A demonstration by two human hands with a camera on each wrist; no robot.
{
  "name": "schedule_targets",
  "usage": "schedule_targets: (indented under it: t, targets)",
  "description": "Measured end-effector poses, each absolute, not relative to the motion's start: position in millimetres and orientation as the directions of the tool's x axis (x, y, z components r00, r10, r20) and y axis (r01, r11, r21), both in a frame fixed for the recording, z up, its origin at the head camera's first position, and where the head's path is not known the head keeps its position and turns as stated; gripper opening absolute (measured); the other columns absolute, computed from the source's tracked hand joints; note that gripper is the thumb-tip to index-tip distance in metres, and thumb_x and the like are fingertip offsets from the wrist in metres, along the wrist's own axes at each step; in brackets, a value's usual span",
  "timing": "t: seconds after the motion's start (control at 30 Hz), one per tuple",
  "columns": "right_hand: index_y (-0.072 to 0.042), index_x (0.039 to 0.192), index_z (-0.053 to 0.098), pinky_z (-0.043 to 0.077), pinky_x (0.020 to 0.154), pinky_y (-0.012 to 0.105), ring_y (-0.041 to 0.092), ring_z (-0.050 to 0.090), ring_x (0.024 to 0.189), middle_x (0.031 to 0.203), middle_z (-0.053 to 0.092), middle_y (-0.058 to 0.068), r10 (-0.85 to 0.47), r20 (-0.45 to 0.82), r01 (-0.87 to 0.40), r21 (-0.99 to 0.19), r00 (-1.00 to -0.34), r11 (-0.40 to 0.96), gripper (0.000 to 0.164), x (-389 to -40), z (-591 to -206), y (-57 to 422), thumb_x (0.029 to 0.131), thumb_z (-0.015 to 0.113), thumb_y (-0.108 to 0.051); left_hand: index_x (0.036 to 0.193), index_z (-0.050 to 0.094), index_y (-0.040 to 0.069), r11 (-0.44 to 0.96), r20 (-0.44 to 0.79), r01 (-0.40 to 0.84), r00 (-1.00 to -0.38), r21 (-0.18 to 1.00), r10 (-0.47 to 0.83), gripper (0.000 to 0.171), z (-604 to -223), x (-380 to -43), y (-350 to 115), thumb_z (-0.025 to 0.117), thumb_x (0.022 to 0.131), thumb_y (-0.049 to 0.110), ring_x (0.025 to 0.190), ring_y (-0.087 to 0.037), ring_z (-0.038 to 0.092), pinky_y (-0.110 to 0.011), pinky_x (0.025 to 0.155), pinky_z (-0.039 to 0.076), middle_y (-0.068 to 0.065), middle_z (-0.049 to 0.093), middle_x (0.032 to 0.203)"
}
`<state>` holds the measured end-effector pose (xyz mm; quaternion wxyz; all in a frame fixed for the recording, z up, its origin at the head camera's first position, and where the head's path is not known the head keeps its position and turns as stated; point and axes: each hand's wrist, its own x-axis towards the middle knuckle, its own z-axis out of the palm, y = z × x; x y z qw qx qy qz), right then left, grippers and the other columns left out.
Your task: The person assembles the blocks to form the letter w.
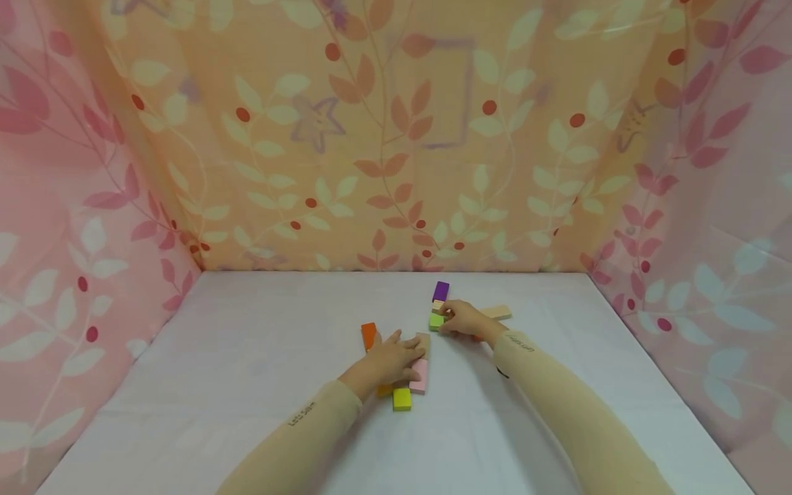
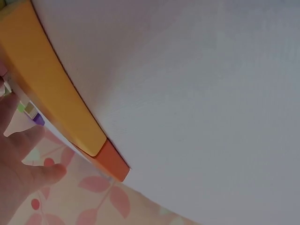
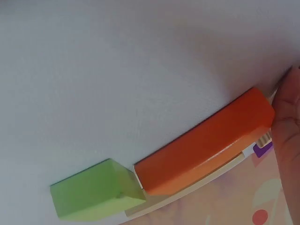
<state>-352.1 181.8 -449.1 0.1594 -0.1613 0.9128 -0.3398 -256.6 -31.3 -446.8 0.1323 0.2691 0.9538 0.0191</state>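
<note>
My left hand [image 1: 386, 359] is spread over a group of blocks, its fingertips on the tan block [image 1: 423, 342] and the pink block [image 1: 419, 376]. Under and beside it lie an orange block [image 1: 368, 335], a yellow-orange block [image 2: 56, 84] and a yellow block [image 1: 402, 399]. Farther right, my right hand [image 1: 467, 320] pinches a light green block [image 1: 436, 322] between thumb and curled fingers. That block stands in line with a striped wooden block [image 1: 438, 306] and a purple block [image 1: 441, 291].
By the right wrist lie an orange-red block [image 3: 206, 140], another green block [image 3: 93, 192] and a long tan block [image 1: 497, 313]. A white cloth covers the table [image 1: 260, 344]. Patterned curtains [image 1: 383, 137] stand at its back and sides.
</note>
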Motion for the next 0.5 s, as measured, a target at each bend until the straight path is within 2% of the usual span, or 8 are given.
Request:
schedule_targets:
  t: [0.1, 0.2, 0.3, 0.33, 0.5]
  targets:
    - [0.000, 0.113, 0.060, 0.045, 0.064, 0.027, 0.017, 0.052, 0.075, 0.090, 0.056, 0.009, -0.457, -0.148, -0.240, -0.690, -0.877, 0.683, 0.039, -356, -458, 187, 0.082, 0.078, -0.016, 0.147, 0.045, 0.030, 0.860, -0.247, 0.497, -0.824, 0.117, 0.510, 0.064, -446, -257, -31, 0.059, 0.089, 0.054, 0.144, -0.033, 0.025, -0.066, 0.109, 0.016, 0.008, 0.034, 0.155]
    - [-0.001, 0.114, 0.061, 0.047, 0.072, 0.032, 0.022, 0.053, 0.084, 0.102, 0.059, 0.013, -0.464, -0.141, -0.251, -0.687, -0.874, 0.682, 0.041, -353, -459, 187, 0.082, 0.078, -0.019, 0.147, 0.045, 0.030, 0.860, -0.248, 0.496, -0.824, 0.117, 0.509, 0.064, -444, -256, -31, 0.059, 0.089, 0.053, 0.143, -0.033, 0.026, -0.067, 0.109, 0.017, 0.007, 0.035, 0.155]
    - [-0.002, 0.109, 0.063, 0.047, 0.077, 0.034, 0.022, 0.054, 0.090, 0.111, 0.060, 0.014, -0.425, -0.148, -0.216, -0.686, -0.893, 0.695, 0.032, -349, -459, 183, 0.084, 0.076, -0.018, 0.147, 0.045, 0.030, 0.859, -0.252, 0.498, -0.822, 0.117, 0.511, 0.063, -442, -256, -30, 0.060, 0.089, 0.053, 0.143, -0.033, 0.027, -0.066, 0.109, 0.018, 0.007, 0.035, 0.155]
    - [0.000, 0.107, 0.063, 0.047, 0.079, 0.036, 0.025, 0.055, 0.092, 0.113, 0.060, 0.016, -0.385, -0.180, -0.169, -0.678, -0.905, 0.715, 0.029, -342, -449, 177, 0.084, 0.075, -0.013, 0.146, 0.046, 0.029, 0.860, -0.253, 0.496, -0.822, 0.120, 0.510, 0.063, -442, -256, -30, 0.060, 0.089, 0.052, 0.143, -0.033, 0.028, -0.066, 0.109, 0.018, 0.007, 0.035, 0.155]
    - [0.000, 0.101, 0.062, 0.044, 0.071, 0.028, 0.022, 0.053, 0.087, 0.111, 0.059, 0.015, -0.350, -0.189, -0.136, -0.679, -0.918, 0.722, 0.023, -338, -446, 172, 0.085, 0.074, -0.010, 0.147, 0.045, 0.030, 0.866, -0.263, 0.481, -0.825, 0.139, 0.501, 0.063, -441, -255, -29, 0.061, 0.090, 0.050, 0.143, -0.032, 0.026, -0.065, 0.110, 0.018, 0.008, 0.034, 0.155]
